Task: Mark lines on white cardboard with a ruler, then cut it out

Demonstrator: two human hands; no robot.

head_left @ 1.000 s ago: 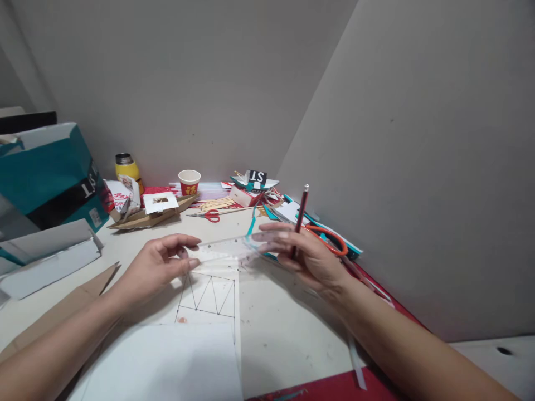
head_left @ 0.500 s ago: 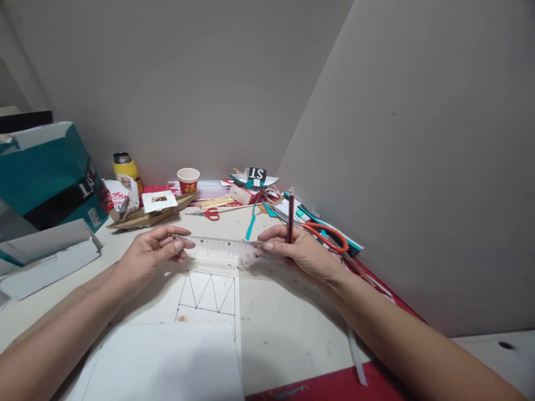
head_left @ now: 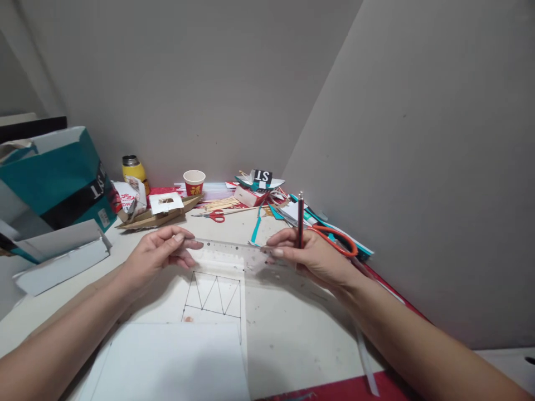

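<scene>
A clear ruler [head_left: 228, 247] spans the space between both hands, above the table. Its left end is pinched by my left hand [head_left: 161, 249]. My right hand [head_left: 303, 253] grips the other end and also holds a dark red and black pencil [head_left: 300, 220] upright between its fingers. Beneath the ruler lies a paper with a zigzag drawing [head_left: 213, 292] in dark lines. A blank white sheet [head_left: 175, 356] covers the lower part of that paper.
Red scissors [head_left: 216, 216], a paper cup [head_left: 194, 181], a yellow bottle [head_left: 134, 170] and a cardboard boat shape [head_left: 167, 214] stand behind. Orange-handled scissors [head_left: 349, 243] lie among scraps at the right. A teal box [head_left: 54, 175] stands left.
The whole view has shifted a little, so hands and objects appear farther right. Both hands keep hold of the ruler, and the pencil remains in my right hand.
</scene>
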